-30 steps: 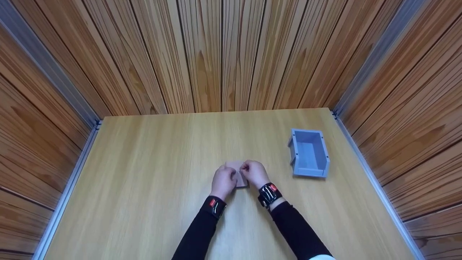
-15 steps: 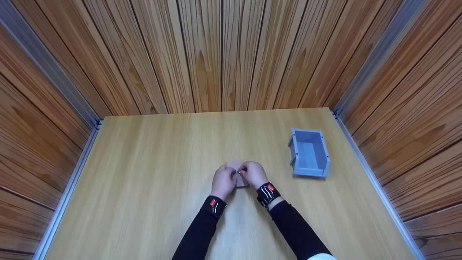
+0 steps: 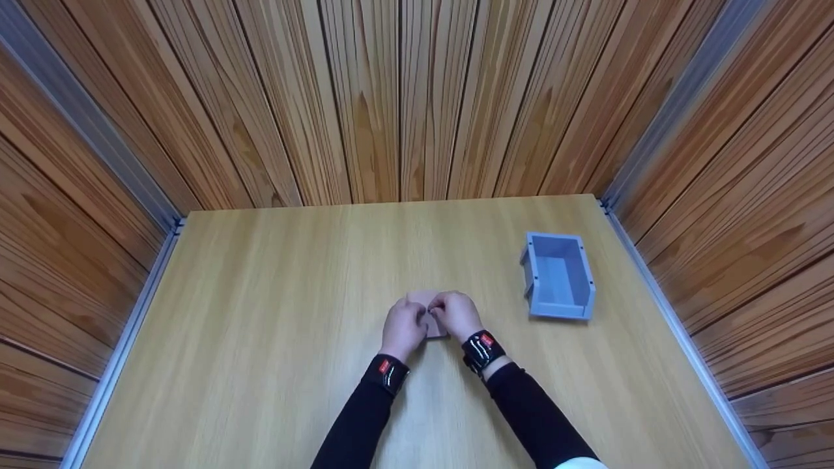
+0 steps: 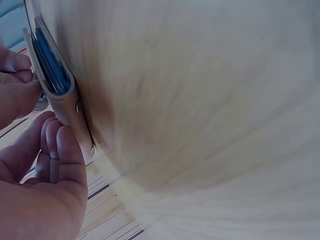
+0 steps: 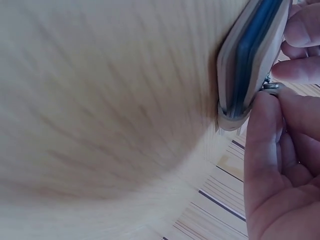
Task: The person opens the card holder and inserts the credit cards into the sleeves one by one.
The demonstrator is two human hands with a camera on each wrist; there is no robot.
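A small pinkish-beige card wallet (image 3: 436,329) lies on the table between both hands, its cover partly hidden by fingers. Blue and dark layers show inside its edge, and the wallet (image 4: 62,95) has a rounded spine in the left wrist view. My left hand (image 3: 402,327) holds the wallet at its left side, fingers curled at its edge. With thumb and index finger, my right hand (image 3: 460,314) pinches a small metal fitting (image 5: 271,86) over the front cover. Fingertips hide most of that fitting.
A blue-grey open bin (image 3: 559,277) stands on the table to the right, beyond the right hand. Wood-panelled walls (image 3: 404,98) with grey metal rails (image 3: 684,332) enclose the table (image 3: 273,293) at the back and sides.
My right hand has shifted slightly left over the wallet, its fingers still pinching the metal fitting. The left hand and the wallet stay in place.
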